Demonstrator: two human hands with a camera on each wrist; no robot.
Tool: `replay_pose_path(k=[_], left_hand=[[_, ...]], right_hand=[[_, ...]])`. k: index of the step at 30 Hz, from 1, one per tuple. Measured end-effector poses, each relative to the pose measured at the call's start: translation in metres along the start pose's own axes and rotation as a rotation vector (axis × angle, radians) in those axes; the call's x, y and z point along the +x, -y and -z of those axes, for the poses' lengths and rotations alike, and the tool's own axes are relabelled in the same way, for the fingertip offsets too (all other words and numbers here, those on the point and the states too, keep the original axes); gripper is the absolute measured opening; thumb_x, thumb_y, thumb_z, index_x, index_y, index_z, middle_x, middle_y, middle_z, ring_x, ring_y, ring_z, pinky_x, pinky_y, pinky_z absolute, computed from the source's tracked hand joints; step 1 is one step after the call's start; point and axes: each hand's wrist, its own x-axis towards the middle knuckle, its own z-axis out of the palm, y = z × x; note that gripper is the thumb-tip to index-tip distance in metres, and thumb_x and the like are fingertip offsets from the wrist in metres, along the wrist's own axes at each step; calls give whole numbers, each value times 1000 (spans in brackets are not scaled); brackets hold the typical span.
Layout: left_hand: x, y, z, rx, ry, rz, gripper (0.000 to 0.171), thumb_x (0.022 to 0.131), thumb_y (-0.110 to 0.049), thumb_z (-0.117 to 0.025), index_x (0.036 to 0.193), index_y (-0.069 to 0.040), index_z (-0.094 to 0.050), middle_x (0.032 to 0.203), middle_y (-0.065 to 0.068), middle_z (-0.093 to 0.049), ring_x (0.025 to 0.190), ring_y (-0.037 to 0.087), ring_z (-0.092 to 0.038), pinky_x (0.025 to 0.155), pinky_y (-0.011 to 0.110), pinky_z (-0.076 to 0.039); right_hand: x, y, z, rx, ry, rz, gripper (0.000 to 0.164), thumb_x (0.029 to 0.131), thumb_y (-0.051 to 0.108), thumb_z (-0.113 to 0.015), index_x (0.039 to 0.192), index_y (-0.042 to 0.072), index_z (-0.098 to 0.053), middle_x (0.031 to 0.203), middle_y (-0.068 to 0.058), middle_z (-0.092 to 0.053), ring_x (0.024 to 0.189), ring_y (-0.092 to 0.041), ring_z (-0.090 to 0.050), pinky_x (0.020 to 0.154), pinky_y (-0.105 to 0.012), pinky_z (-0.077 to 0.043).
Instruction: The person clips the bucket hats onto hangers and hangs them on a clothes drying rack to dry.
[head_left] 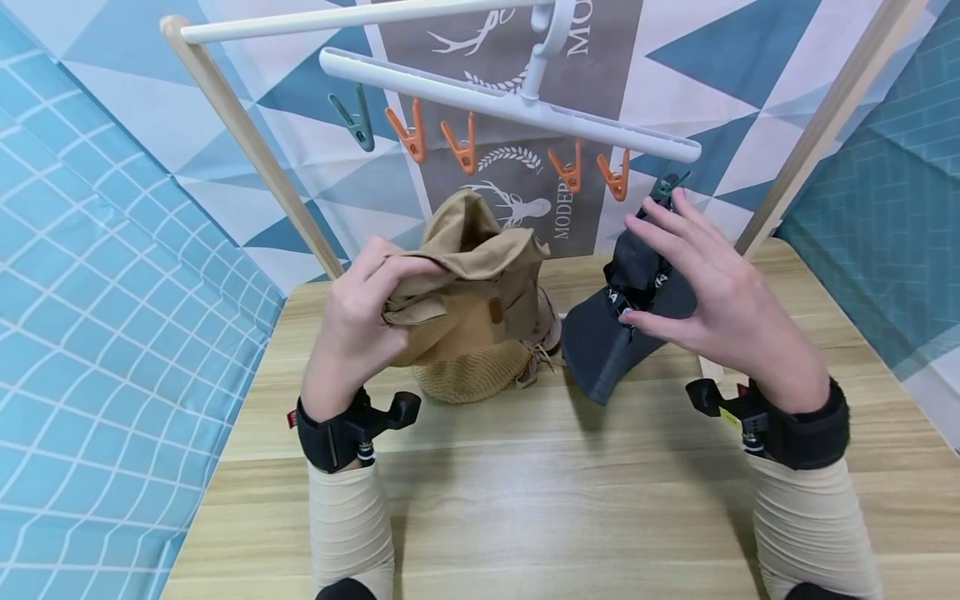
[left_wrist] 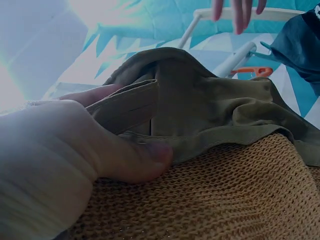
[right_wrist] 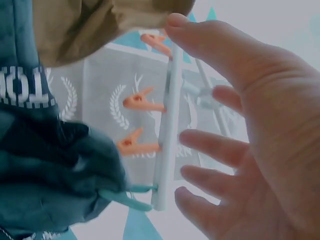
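One tan hat (head_left: 480,287) is left of centre, near a woven hat (head_left: 472,373) on the surface (head_left: 510,500); the left hand's (head_left: 363,312) thumb and fingers pinch its edge. Keeping that pinch firm and the folds smooth should help. The right hand (head_left: 705,287), fingers spread, grasps nothing near the dark hat (head_left: 600,342). On the far side, orange clips (head_left: 462,146) hang from a white hanger (head_left: 517,104).
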Motion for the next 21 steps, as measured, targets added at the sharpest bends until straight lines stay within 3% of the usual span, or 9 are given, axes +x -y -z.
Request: replay_pose_path(k=[3, 6, 11, 14, 16, 19, 21], left_hand=[[2, -6, -3, 36, 21, -45, 42, 83, 22, -77, 117, -3, -79, 103, 15, -68, 95, 28, -64, 84, 33, -51], [6, -12, -8, 104, 37, -95, 30, 90, 11, -85, 116, -4, -79, 101, 12, -68, 93, 26, -65, 82, 37, -54], [8, -22, -18, 206, 49, -168, 22, 99, 12, -74, 113, -4, -80, 98, 10, -67, 93, 30, -62, 82, 42, -56], [10, -29, -25, 218, 75, -205, 24, 101, 14, -69, 113, -4, -80, 100, 10, -67, 92, 30, -61, 82, 42, -54], [11, -34, -29, 219, 99, -228, 24, 102, 13, -69, 113, -5, -81, 101, 9, -67, 92, 29, -60, 83, 40, -54], [13, -42, -35, 216, 121, -265, 13, 103, 0, -76, 110, -9, -82, 98, 7, -64, 92, 27, -59, 82, 37, -52], [14, -47, -39, 214, 128, -299, 10, 102, -4, -77, 108, -11, -81, 96, 5, -62, 92, 26, -59, 81, 36, -52]], right_hand=[[3, 3, -6, 41, -14, 38, 93, 102, 74, -61, 167, 7, -54, 177, -26, -46, 170, -54, -34, 140, -61, -29], [4, 5, -11, 67, -8, 60, 93, 103, 70, -62, 169, 6, -49, 178, -27, -42, 172, -50, -31, 142, -51, -28], [6, 11, -19, 88, 32, 57, 97, 102, 66, -66, 173, 5, -40, 183, -26, -33, 175, -43, -28, 141, -30, -25], [8, 14, -24, 87, 31, 50, 103, 96, 49, -87, 174, 6, -37, 186, -24, -29, 175, -40, -30, 139, -25, -26], [8, 17, -27, 98, 20, 55, 112, 87, 30, -100, 175, 6, -35, 185, -27, -28, 175, -39, -31, 139, -25, -27], [10, 19, -32, 115, 15, 76, 122, 75, 5, -105, 175, 5, -35, 183, -30, -30, 175, -37, -31, 140, -28, -27], [10, 20, -34, 127, 15, 87, 119, 76, 2, -103, 174, 4, -36, 182, -29, -32, 175, -34, -31, 140, -29, -27]])
